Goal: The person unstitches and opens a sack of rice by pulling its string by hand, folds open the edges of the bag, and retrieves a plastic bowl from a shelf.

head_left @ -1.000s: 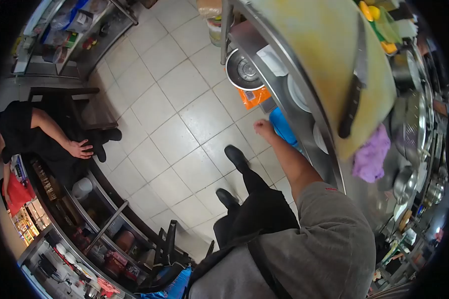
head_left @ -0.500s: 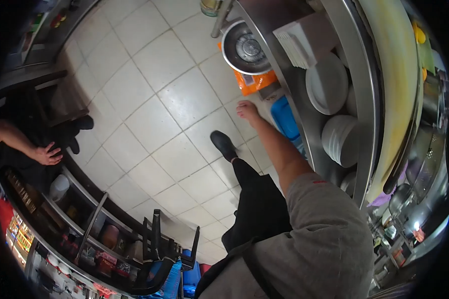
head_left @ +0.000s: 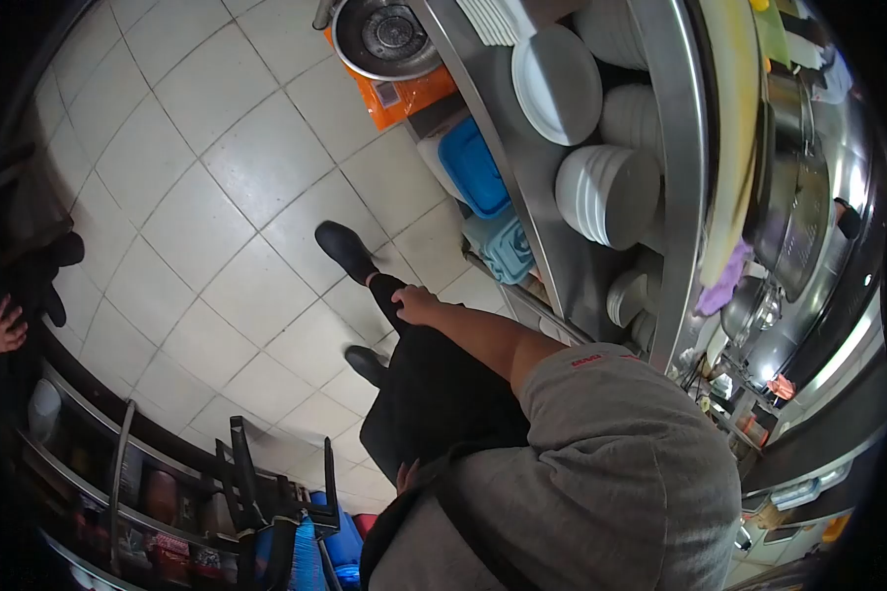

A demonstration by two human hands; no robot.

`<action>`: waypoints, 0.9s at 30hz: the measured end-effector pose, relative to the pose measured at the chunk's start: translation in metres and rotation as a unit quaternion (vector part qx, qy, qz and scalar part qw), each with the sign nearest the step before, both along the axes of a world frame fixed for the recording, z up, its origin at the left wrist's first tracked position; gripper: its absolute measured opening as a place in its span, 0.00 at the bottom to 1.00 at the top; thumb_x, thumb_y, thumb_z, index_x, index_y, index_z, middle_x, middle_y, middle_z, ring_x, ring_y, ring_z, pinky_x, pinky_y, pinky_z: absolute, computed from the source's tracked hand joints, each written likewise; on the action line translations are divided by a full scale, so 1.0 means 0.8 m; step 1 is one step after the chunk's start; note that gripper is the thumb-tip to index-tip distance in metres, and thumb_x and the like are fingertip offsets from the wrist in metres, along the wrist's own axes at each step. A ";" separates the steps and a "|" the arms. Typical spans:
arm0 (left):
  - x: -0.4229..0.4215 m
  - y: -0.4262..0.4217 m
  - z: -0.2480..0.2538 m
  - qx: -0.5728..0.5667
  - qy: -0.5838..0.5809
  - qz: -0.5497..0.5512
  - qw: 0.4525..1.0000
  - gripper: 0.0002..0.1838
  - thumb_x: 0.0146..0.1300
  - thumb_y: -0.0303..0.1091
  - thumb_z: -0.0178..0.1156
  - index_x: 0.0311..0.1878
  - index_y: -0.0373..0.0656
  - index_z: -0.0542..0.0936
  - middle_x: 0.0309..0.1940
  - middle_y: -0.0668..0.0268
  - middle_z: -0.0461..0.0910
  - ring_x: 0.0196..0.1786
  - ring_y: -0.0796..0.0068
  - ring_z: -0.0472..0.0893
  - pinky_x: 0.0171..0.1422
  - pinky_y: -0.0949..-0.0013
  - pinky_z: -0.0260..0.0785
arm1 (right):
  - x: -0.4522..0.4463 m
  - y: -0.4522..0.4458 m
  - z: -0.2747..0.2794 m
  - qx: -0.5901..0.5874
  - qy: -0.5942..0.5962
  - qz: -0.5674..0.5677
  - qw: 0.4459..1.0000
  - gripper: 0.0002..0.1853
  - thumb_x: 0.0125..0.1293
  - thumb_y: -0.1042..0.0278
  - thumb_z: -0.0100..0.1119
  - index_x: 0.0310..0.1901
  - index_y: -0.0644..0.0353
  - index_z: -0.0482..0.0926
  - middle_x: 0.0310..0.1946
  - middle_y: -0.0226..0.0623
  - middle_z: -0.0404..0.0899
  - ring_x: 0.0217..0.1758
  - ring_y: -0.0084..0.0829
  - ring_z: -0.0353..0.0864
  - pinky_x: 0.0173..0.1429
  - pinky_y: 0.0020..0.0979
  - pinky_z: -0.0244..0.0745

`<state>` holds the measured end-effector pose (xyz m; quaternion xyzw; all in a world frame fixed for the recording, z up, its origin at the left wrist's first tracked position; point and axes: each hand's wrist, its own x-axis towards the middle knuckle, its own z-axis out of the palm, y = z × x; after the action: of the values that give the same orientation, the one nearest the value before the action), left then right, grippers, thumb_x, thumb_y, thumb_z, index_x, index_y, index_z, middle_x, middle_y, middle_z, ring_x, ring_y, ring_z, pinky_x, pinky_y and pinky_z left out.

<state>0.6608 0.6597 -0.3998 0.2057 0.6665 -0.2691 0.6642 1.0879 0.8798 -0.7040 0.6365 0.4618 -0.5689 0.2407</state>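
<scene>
My right hand (head_left: 416,303) hangs in front of my dark trouser leg, fingers curled in loosely, with nothing visible in it. Only a few fingers of my left hand (head_left: 405,477) show beside the black apron (head_left: 443,404); they look stretched out and nothing shows in them, while the rest is hidden behind my body. To the right of my right hand is the steel shelf (head_left: 517,177), with stacked white bowls (head_left: 609,195) and a white plate (head_left: 556,85). Both my dark shoes (head_left: 343,248) are on the tiled floor.
A metal basin (head_left: 389,39) rests on an orange package (head_left: 394,97) by the shelf. Below the shelf is a blue lidded container (head_left: 475,165). A black chair (head_left: 266,492) stands lower left. Another person's hand (head_left: 3,327) is at the left edge.
My view has shifted forward along the shelf, and more bowls and pans show on the right. My right hand has swung back to my leg. Left-hand fingers and a second shoe now show.
</scene>
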 end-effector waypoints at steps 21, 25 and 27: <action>0.019 -0.421 -0.159 0.163 -0.247 -0.049 0.954 0.37 0.74 0.54 0.55 0.80 0.54 0.56 0.72 0.46 0.68 0.75 0.36 0.64 0.73 0.44 0.64 | -0.045 -0.352 0.194 -0.044 -0.040 -0.027 0.998 0.49 0.56 0.34 0.68 0.75 0.47 0.60 0.68 0.51 0.70 0.67 0.51 0.75 0.68 0.47 0.73; 0.031 -0.469 -0.192 0.190 -0.258 -0.058 0.945 0.38 0.74 0.54 0.55 0.81 0.55 0.55 0.73 0.46 0.66 0.76 0.36 0.62 0.74 0.44 0.63 | -0.030 -0.382 0.187 0.013 -0.034 -0.050 0.998 0.31 0.59 0.41 0.68 0.58 0.53 0.80 0.53 0.44 0.83 0.59 0.45 0.82 0.61 0.45 0.77; 0.036 -0.446 -0.178 0.136 -0.263 -0.051 0.954 0.38 0.74 0.53 0.55 0.81 0.56 0.53 0.75 0.46 0.64 0.77 0.36 0.59 0.76 0.46 0.60 | -0.025 -0.394 0.182 0.018 -0.034 -0.065 0.997 0.25 0.59 0.43 0.68 0.49 0.56 0.83 0.45 0.44 0.85 0.55 0.45 0.83 0.58 0.45 0.77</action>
<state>0.6894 0.3026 -0.5425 0.3913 0.4870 -0.1462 0.7671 1.0677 0.5648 -0.5581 0.6887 0.4207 -0.5530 0.2072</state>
